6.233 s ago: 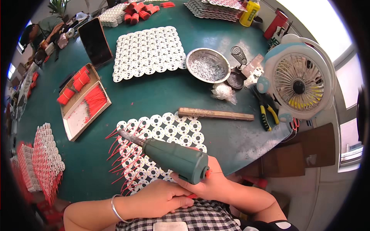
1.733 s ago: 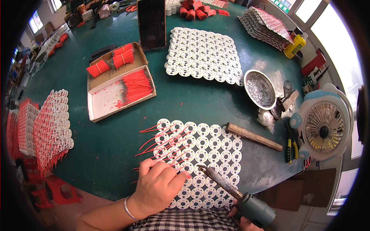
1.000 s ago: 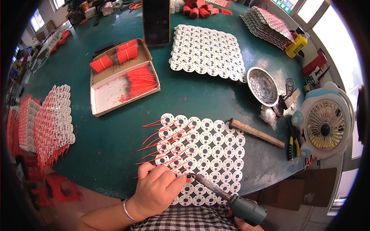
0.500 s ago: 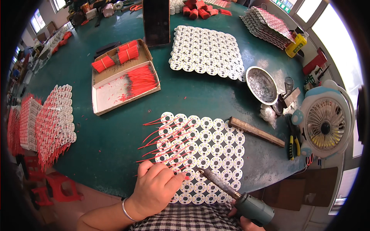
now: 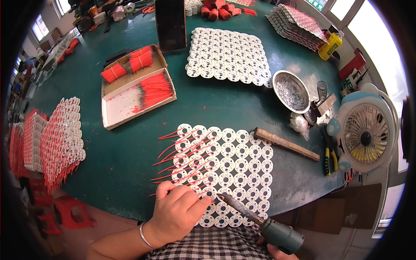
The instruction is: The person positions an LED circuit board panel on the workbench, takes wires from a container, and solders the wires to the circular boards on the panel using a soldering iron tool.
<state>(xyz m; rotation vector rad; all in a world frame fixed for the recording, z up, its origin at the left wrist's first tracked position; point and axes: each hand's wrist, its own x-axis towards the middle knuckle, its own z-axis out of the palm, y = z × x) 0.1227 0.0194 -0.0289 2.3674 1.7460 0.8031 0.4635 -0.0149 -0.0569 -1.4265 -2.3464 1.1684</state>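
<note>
A sheet of round white LED circuit boards [image 5: 241,165] lies at the table's near edge. Thin red wires [image 5: 170,152] stick out leftward from its left columns. Over the lower left of the sheet, my left hand [image 5: 181,211] is closed in a pinch, and a bit of red wire shows at the thumb and fingertip. My right hand [image 5: 280,252], partly cut off by the lower edge, grips a soldering iron [image 5: 248,212] by its green handle. The iron's tip sits over the boards just right of the pinched fingers; whether it touches is hard to see.
A wooden bar [image 5: 287,144] rests across the sheet's upper right corner. Beyond are a cardboard box [image 5: 120,113] of red wires, another board sheet [image 5: 229,56] and a metal bowl [image 5: 291,92]. Pliers [image 5: 330,157] and a fan [image 5: 366,136] stand right; wired board stacks [image 5: 63,141] left.
The soldering iron's tip has come down and left, closer to my left fingertips. My left hand has shifted slightly right over the boards. The whole view has moved a little.
</note>
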